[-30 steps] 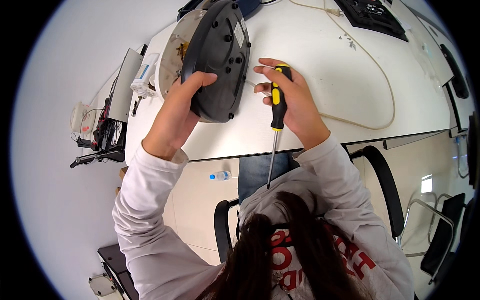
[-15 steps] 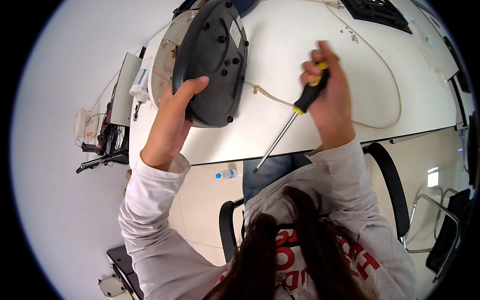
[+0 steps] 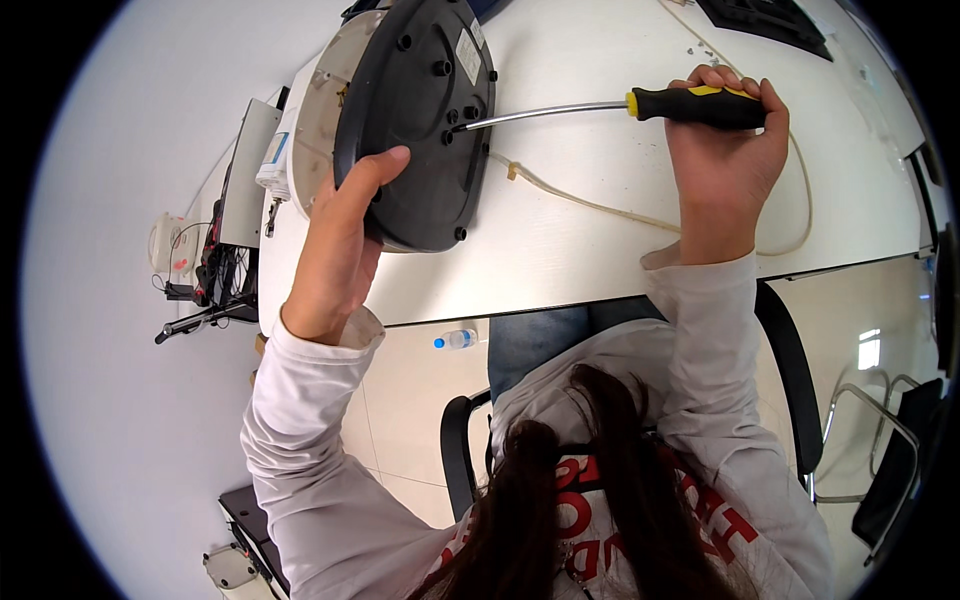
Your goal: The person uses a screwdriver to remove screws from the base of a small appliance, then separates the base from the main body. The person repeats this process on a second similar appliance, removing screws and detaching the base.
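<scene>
Left forearm (image 3: 312, 400) reaches forward from the lower left, elbow bent; left wrist (image 3: 318, 305) close to straight. Left grip (image 3: 340, 235) in a clasping pose: thumb (image 3: 382, 166) extended toward the upper right, remaining fingers largely hidden from view. Right forearm (image 3: 706, 320) raised forward, nearly vertical in view. Right grip (image 3: 728, 165): palm turned toward the head, fingers curled over, thumb on the outer side. Both grips stand well apart, the right one farther forward.
</scene>
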Tool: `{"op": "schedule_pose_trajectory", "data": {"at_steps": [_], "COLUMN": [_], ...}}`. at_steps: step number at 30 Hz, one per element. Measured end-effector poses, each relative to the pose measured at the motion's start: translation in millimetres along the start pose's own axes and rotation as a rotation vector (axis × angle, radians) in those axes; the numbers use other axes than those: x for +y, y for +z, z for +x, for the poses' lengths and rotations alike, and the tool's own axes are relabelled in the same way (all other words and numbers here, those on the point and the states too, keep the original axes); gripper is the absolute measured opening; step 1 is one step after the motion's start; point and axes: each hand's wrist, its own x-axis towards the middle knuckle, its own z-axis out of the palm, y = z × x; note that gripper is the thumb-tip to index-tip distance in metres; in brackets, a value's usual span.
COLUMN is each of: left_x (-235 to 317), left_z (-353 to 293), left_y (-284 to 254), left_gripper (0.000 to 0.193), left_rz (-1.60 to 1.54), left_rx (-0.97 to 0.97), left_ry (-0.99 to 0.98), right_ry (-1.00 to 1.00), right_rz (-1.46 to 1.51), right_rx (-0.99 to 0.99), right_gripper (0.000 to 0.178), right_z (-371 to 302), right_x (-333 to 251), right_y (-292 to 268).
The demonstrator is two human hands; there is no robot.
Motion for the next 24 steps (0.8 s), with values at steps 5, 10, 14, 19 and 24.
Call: {"op": "schedule_pose_trajectory", "data": {"at_steps": [5,10,14,19,24], "left_x": [-2.1,-0.5,-3.4,-10.3,-30.8], "left_z": [2.0,3.0,-0.7,-1.3,-14.5], "left_y": [-0.4,3.8,4.0,2.5,0.1], "left_gripper": [0.037,0.042,0.054,0.068,0.064], "left_rz": [-0.043,0.012,-0.008,-0.037,-0.107], "left_rx": [-0.020,-0.011,0.000,-0.037,0.026], "left_ry": [0.010,0.026,0.095,0.130,0.248], "right_ry": [-0.033,0.000,0.075,0.163,0.434], "right_rz": [-0.067,-0.051,-0.079,-0.638,-1.126], "right_rx": [-0.012,-0.058,-0.032,0.049,-0.139], "right_gripper": [0.011,0.012,0.016,0.044,0.052], "right_z": [3.1,3.9,0.9,-13.5,-4.1], "right_x": [7.1,13.2,13.2,-10.0,-54.3], "right_y": [-4.0,-11.0,-16.0,-1.3,-17.9]}}
